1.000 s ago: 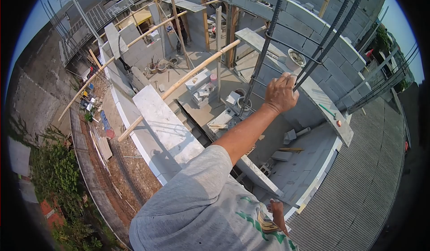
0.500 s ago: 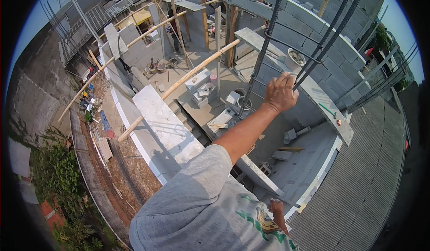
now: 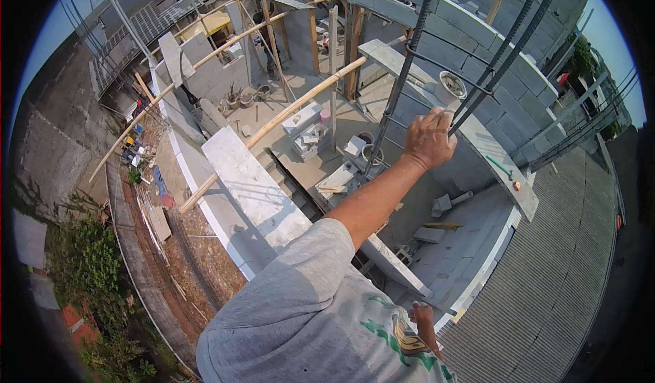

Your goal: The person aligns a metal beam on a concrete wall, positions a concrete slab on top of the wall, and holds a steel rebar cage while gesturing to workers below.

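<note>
My left hand [image 3: 430, 139] reaches forward at the end of an outstretched arm, its fingers curled closed around steel of the upright rebar column [image 3: 407, 55]. The exact bar under the fingers is partly hidden by the hand. Just beyond the knuckles, a bucket of grey mortar [image 3: 451, 86] stands on a long plank [image 3: 477, 144]. Low at the right, beside my shirt, my right hand [image 3: 421, 313] shows only in part; its fingers are bent inward, and whatever they may hold cannot be made out.
A green-handled tool [image 3: 499, 166] lies on the plank. Bamboo poles [image 3: 307, 106] cross at left above a white-topped board [image 3: 256, 188]. Below are a floor with blocks [image 3: 310, 137] and buckets, and a stair opening. Block walls curve around; a corrugated roof [image 3: 539, 274] slopes at right. Another person [image 3: 267, 41] stands below.
The view has shifted very slightly. My left hand stays at the rebar, and my right hand remains low beside my body.
</note>
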